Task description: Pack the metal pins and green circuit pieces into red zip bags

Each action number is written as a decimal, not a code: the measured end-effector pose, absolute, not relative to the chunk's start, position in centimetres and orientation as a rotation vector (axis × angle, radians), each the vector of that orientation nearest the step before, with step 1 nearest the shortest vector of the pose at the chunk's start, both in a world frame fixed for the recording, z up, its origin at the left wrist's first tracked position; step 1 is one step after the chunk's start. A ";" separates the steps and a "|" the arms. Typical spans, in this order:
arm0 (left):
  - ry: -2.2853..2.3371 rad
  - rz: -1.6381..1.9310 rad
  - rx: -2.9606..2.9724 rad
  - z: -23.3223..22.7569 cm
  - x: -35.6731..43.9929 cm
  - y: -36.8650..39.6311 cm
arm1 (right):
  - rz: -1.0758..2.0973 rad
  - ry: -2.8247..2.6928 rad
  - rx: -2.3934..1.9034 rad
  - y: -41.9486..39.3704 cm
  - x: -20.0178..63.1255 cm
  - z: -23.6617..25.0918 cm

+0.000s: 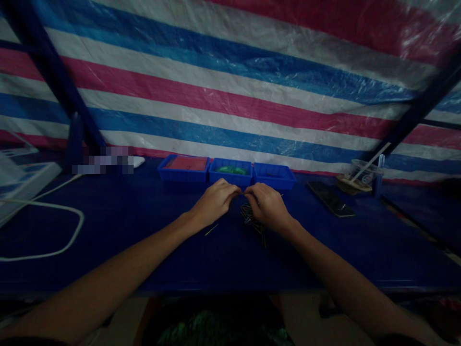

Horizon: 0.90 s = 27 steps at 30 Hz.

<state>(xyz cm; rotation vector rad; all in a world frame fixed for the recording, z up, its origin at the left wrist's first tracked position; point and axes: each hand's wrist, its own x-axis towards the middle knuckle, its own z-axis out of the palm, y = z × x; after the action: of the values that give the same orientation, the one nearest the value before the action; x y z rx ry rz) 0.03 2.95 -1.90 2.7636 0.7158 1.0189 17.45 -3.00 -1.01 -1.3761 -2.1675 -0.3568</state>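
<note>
Over the blue table, my left hand point(217, 201) and my right hand point(270, 204) meet almost fingertip to fingertip. Both are closed in a pinch on a thin rod-like piece point(242, 193), mostly covered by the fingers. Partly under my right hand lies a loose pile of thin dark metal rods point(254, 222). One single rod point(212, 229) rests apart, below my left hand. Just beyond the hands stand three blue bins in a row: the left bin point(183, 176) holds flat pink-red material, the middle bin point(230, 179) something green, and the right bin point(274, 182) shows a dark inside.
A dark phone point(330, 198) lies to the right, with a clear cup point(365, 172) and straw behind it. At the left, a white cable point(81, 226) loops beside a white device point(29, 185). Striped sheeting point(230, 96) and blue posts point(57, 77) stand behind the table.
</note>
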 end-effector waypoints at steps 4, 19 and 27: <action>0.711 1.034 2.762 -1.7 0.1 2.6 | -0.420 -2.139 -1.463 -3.1 17.2 -1.1; 0.795 1.138 2.754 -1.5 0.5 1.6 | -0.437 -2.062 -1.583 -3.1 16.8 -1.1; 0.664 1.179 2.803 -1.1 -0.1 2.4 | -0.383 -2.142 -1.452 -3.4 17.4 -0.5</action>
<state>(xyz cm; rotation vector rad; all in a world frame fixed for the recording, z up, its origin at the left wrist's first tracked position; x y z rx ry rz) -0.14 2.39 -1.06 2.8035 0.6642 1.1791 17.38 -3.37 -0.49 -1.4519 -2.1418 -0.3826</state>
